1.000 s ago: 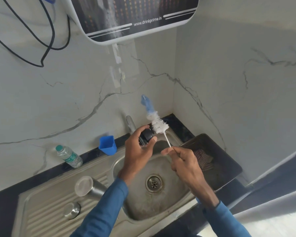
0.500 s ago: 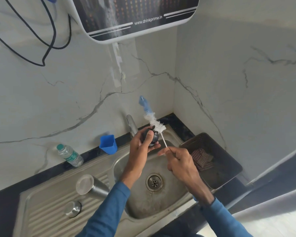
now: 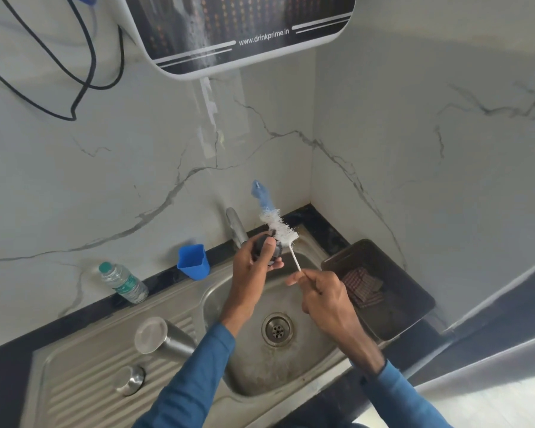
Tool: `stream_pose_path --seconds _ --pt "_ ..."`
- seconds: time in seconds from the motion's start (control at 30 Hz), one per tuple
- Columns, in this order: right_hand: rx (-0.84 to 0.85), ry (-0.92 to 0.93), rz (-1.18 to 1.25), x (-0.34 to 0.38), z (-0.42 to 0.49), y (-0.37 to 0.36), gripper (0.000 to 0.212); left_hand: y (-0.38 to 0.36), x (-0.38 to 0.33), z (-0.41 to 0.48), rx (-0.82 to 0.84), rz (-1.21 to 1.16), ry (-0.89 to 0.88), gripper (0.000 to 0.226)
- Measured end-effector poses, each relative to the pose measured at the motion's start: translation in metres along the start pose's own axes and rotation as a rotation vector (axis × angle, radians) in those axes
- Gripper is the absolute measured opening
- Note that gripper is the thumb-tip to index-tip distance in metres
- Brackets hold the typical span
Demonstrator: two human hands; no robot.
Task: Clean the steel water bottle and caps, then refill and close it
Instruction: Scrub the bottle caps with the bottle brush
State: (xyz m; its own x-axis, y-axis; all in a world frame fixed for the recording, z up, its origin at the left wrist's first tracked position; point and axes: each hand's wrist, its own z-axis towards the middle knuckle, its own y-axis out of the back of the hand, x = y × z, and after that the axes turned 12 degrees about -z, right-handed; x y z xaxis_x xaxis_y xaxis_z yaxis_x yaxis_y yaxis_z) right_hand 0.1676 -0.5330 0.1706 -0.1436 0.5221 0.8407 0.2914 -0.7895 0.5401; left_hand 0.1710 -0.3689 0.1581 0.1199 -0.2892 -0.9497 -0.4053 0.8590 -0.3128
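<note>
Sink basin (image 3: 250, 362): left hand (image 3: 247, 268) grips cap (image 3: 277, 251), right hand (image 3: 325, 295) pinches brush (image 3: 280, 229); tray (image 3: 410, 291) holds cloth (image 3: 363, 287).

My cylindrical steel bottle (image 3: 170, 341) lies sideways on the drainboard (image 3: 84, 393), with its round steel cap (image 3: 129, 379) nearer the front edge. My left hand (image 3: 249, 270) grips the dark round cap (image 3: 258, 248).

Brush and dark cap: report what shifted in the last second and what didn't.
The brush bristles moved slightly left against the dark cap; the thumb of the left hand slid across it. The right hand still pinches the stem. The steel bottle and steel lid lie unmoved on the drainboard.
</note>
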Motion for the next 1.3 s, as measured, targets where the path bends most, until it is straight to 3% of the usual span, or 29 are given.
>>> stream_pose_path --seconds 0.1,0.27,0.47,0.63,0.77,0.93,1.1,1.3 --pt "-0.009 -0.015 -0.006 -0.003 0.006 0.003 0.030 -0.004 0.003 -0.011 0.084 0.015 0.026 0.020" --pt "0.010 0.006 -0.032 -0.001 0.001 -0.004 0.030 0.001 -0.003 0.008 -0.044 -0.011 0.009 0.021" --pt "-0.004 0.021 -0.031 0.001 0.012 0.006 0.029 -0.009 0.003 -0.010 0.142 0.029 -0.001 0.021" --pt "-0.001 0.031 -0.055 0.001 0.011 -0.001 0.027 -0.002 -0.002 0.009 -0.048 -0.012 -0.009 0.023" --pt "-0.011 0.041 -0.045 0.007 0.017 0.004 0.029 -0.008 0.005 -0.004 0.057 0.004 -0.028 0.021" --pt "0.011 0.030 -0.050 0.006 0.011 -0.005 0.027 0.002 0.003 0.011 -0.077 -0.034 -0.025 0.026" --pt "-0.002 0.015 -0.045 0.005 0.018 0.001 0.029 -0.003 0.016 -0.008 0.063 0.021 -0.042 0.027" --pt "0.029 0.008 -0.053 -0.012 0.009 0.005 0.029 0.020 0.010 0.003 -0.036 0.055 -0.039 0.047"
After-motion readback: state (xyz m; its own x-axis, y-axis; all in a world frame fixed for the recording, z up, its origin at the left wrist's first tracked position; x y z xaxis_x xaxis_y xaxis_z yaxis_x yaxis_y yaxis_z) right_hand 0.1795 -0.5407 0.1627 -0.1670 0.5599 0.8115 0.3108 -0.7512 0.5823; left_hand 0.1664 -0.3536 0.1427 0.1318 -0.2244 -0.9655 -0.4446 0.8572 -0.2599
